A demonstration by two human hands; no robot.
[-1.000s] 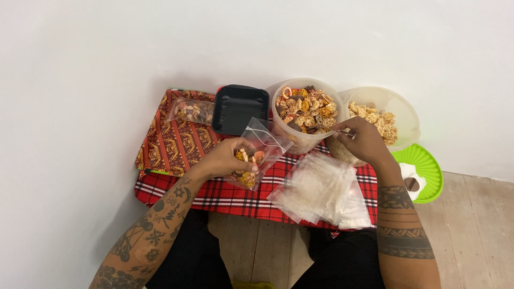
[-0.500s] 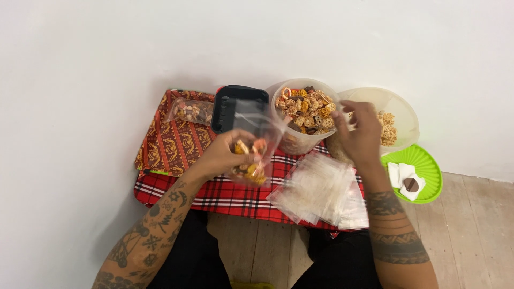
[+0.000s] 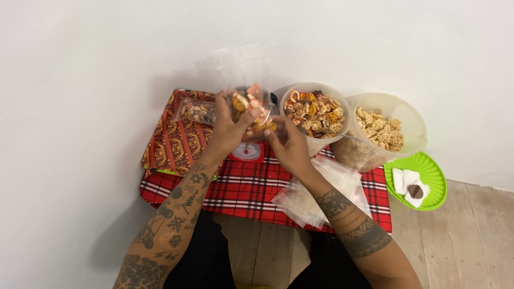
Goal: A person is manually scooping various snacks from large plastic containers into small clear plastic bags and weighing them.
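Note:
My left hand (image 3: 227, 126) holds a clear plastic bag (image 3: 250, 109) with several orange and pale snack pieces in it, raised over a small red kitchen scale (image 3: 247, 152). My right hand (image 3: 286, 144) grips the same bag from the right and below. The bag's open top stands up against the white wall. Right beside it is a clear tub of mixed orange and brown snacks (image 3: 314, 112). Further right stands a second tub of pale wheel-shaped crackers (image 3: 381, 131).
A red tartan cloth (image 3: 251, 187) covers the low table. A filled bag (image 3: 195, 111) lies on a red patterned box (image 3: 174, 136) at the left. Loose clear bags (image 3: 321, 192) are piled near my right forearm. A green lid (image 3: 423, 179) holds white sachets on the wooden floor.
Both hands have lifted the bag up over the scale's tray. My right hand left the cracker tub and came to the bag.

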